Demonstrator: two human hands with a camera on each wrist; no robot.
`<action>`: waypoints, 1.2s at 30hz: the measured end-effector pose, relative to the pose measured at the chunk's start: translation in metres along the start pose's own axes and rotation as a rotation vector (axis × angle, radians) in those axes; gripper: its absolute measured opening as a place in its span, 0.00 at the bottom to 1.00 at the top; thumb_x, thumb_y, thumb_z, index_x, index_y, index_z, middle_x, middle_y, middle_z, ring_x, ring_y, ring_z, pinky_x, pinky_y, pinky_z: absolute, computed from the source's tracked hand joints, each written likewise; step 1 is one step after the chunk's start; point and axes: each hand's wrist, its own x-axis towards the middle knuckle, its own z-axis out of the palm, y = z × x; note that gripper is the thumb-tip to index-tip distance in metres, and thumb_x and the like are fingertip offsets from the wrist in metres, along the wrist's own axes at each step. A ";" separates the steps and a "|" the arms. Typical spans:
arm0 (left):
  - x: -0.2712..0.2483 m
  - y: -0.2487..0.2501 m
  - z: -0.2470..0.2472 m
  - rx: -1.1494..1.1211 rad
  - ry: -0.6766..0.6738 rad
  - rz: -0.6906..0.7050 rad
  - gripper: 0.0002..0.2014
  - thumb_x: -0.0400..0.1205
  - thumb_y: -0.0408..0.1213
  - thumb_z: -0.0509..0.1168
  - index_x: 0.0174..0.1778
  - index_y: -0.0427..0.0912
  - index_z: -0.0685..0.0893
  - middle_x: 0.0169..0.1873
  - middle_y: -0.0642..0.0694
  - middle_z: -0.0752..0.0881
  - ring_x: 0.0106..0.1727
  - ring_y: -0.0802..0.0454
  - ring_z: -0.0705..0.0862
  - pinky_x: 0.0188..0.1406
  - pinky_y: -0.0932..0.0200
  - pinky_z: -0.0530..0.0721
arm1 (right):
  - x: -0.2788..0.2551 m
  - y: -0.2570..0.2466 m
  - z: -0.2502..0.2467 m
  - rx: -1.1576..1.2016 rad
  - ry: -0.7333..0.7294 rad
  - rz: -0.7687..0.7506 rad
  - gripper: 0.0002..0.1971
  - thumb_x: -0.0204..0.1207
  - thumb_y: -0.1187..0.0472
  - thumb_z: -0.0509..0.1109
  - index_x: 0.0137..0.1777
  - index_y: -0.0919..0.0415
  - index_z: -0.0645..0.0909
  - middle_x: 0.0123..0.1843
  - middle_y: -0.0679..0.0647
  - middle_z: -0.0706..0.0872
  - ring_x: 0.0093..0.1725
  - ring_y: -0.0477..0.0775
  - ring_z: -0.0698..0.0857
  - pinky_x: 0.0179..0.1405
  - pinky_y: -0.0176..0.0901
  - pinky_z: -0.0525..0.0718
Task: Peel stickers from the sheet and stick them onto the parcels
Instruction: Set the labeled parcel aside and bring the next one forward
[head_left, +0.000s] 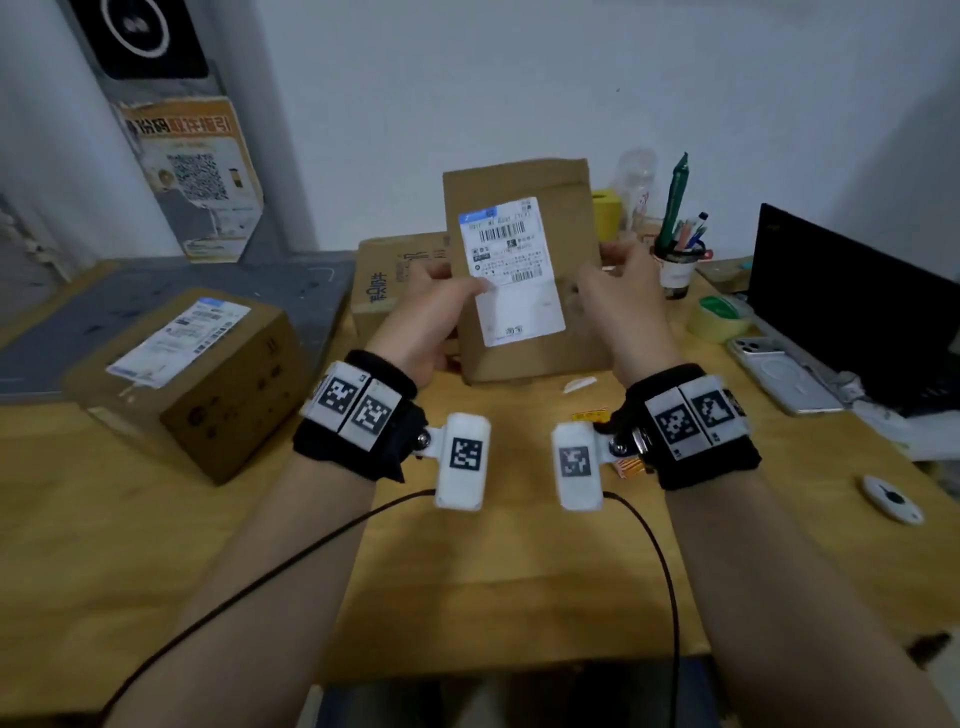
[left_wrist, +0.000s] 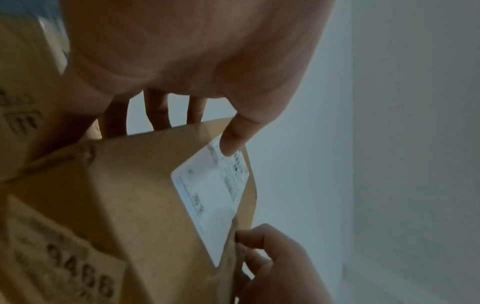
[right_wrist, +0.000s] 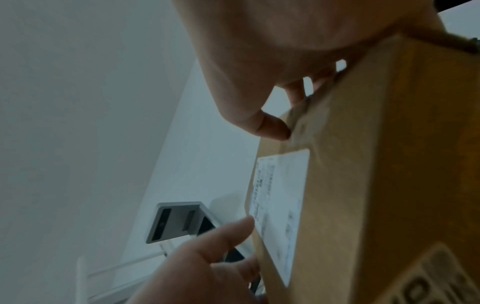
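Nearest on the wooden desk (head_left: 467, 561) lie small orange sticker scraps (head_left: 589, 415). Just beyond, both hands hold a flat brown parcel (head_left: 524, 353) upright between them. The left hand (head_left: 431, 312) grips its left edge, thumb pressing the white label (head_left: 511, 270); the right hand (head_left: 618, 291) pinches the right edge. The sticking step looks nearly finished; next probably calls for smoothing the label and setting the parcel down. Far left sits a labelled box (head_left: 182, 374).

"9466" printed on cardboard box (left_wrist: 64, 257)
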 end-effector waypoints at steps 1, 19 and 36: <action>-0.009 -0.002 -0.006 0.004 -0.004 -0.003 0.19 0.82 0.40 0.69 0.68 0.51 0.73 0.56 0.49 0.87 0.60 0.42 0.86 0.47 0.38 0.88 | -0.009 0.001 0.000 0.003 -0.026 0.018 0.29 0.58 0.43 0.65 0.62 0.43 0.74 0.69 0.53 0.79 0.67 0.58 0.82 0.65 0.61 0.85; -0.033 -0.047 -0.040 0.118 -0.024 -0.250 0.18 0.82 0.36 0.66 0.68 0.46 0.79 0.61 0.44 0.85 0.57 0.38 0.83 0.47 0.38 0.83 | -0.052 0.043 0.037 -0.154 -0.334 0.212 0.06 0.70 0.61 0.65 0.43 0.58 0.82 0.46 0.55 0.85 0.46 0.58 0.83 0.42 0.47 0.78; -0.015 -0.033 0.042 0.198 -0.036 0.219 0.14 0.83 0.31 0.63 0.45 0.53 0.92 0.57 0.52 0.89 0.66 0.53 0.83 0.67 0.53 0.82 | 0.005 0.084 -0.054 -1.014 -0.410 0.258 0.18 0.81 0.55 0.72 0.33 0.61 0.72 0.32 0.57 0.72 0.29 0.56 0.70 0.31 0.44 0.66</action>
